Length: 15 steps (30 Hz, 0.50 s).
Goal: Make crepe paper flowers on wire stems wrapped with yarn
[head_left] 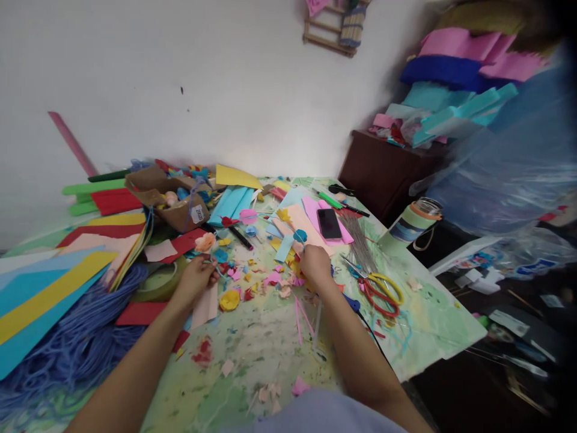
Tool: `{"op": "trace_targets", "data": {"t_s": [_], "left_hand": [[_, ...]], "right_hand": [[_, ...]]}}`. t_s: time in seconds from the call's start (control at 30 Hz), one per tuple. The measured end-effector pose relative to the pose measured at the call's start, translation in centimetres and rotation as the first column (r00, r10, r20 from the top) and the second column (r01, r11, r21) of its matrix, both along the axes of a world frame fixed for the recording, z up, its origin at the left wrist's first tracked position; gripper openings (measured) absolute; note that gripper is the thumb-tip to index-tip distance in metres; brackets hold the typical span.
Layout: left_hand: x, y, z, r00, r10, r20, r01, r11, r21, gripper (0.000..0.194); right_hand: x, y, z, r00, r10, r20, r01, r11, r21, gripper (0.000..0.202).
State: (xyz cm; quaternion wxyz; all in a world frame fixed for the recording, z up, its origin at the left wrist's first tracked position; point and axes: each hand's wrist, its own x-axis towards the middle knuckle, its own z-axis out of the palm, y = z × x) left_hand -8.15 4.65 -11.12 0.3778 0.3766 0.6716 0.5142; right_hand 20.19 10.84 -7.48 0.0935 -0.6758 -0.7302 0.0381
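My right hand [314, 264] is closed in a pinch over the middle of the table, with a small blue paper flower [300, 236] at its fingertips. Further left, my left hand [198, 278] has its fingers drawn together; whatever they hold is too small and blurred to name. Just beyond it are a peach paper flower [205, 242] and another blue flower [220, 255]. A yellow paper flower [229, 300] lies between the hands, among colourful paper scraps [273, 278]. Near my right hand is a light blue paper strip [283, 248].
Right of my right arm lie scissors [383, 294], a phone [329, 224] and thin wires [360, 240]. An uncapped bottle [415, 219] stands at the table's right edge. On the left are blue yarn [85, 337], green tape [157, 282], paper sheets [54, 294] and a cardboard box [180, 210].
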Motion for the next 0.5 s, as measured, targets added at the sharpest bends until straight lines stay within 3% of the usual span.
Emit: {"op": "trace_targets", "data": {"t_s": [0.17,0.33,0.43,0.5], "left_hand": [[0.6,0.3,-0.7,0.999,0.0,0.035,-0.003,0.996,0.095,0.02],[0.4,0.3,-1.0,0.998,-0.009,0.057,0.001,0.991,0.136,0.022],[0.5,0.4,-1.1,0.997,-0.028,0.076,0.015,0.987,0.157,0.024],[0.6,0.4,-1.0,0.995,-0.04,0.088,0.024,0.985,0.173,0.026]], "right_hand": [[0.1,-0.2,0.2,1.0,0.001,0.027,-0.001,1.0,0.009,0.031],[-0.4,-1.2,1.8,0.999,0.028,0.02,-0.029,0.995,0.096,0.032],[-2.7,-2.9,2.4,0.968,0.244,-0.064,-0.231,0.959,0.165,0.026],[-5.1,-4.4,2.2,0.896,0.43,-0.114,-0.412,0.899,0.15,0.023]]}}
